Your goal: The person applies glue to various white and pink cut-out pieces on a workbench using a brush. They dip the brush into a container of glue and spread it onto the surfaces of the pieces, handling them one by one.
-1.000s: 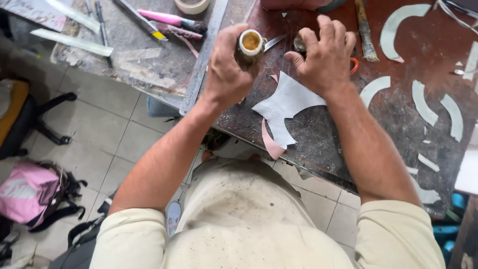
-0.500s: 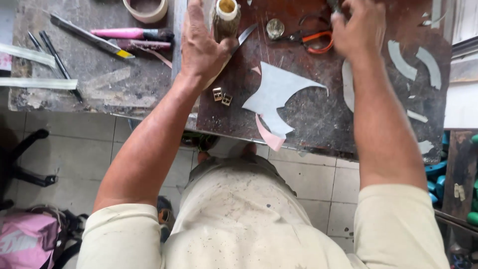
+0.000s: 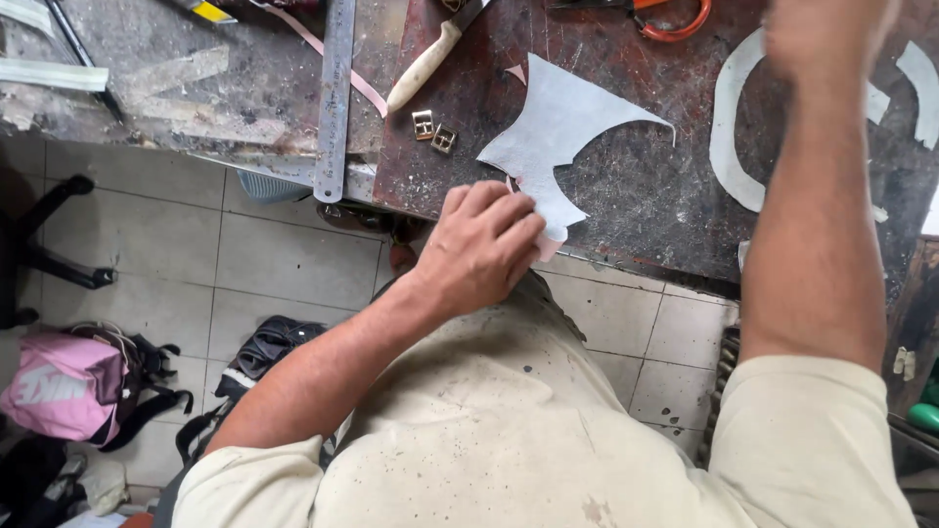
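Note:
A grey cut-out sheet [image 3: 562,127] with pointed wings lies on the dark red worktop [image 3: 646,205]. My left hand [image 3: 479,249] rests at the table's near edge, its fingers closed on the sheet's lower tip, where a pink scrap [image 3: 550,244] shows beneath. My right hand [image 3: 827,34] is raised at the far right of the table, blurred and partly cut off by the frame; what it holds is unclear. Two small brass buckles [image 3: 431,132] sit just left of the sheet.
A cream-handled knife [image 3: 425,64], a steel ruler [image 3: 335,98] and an orange-handled tool [image 3: 675,20] lie at the back. White curved strips [image 3: 734,127] lie to the right. On the tiled floor are a pink bag [image 3: 64,386], a black bag [image 3: 264,347] and a chair base [image 3: 49,254].
My left hand has left the small round pot at the back and dropped to the near table edge onto the grey sheet. My right hand has moved further right and up.

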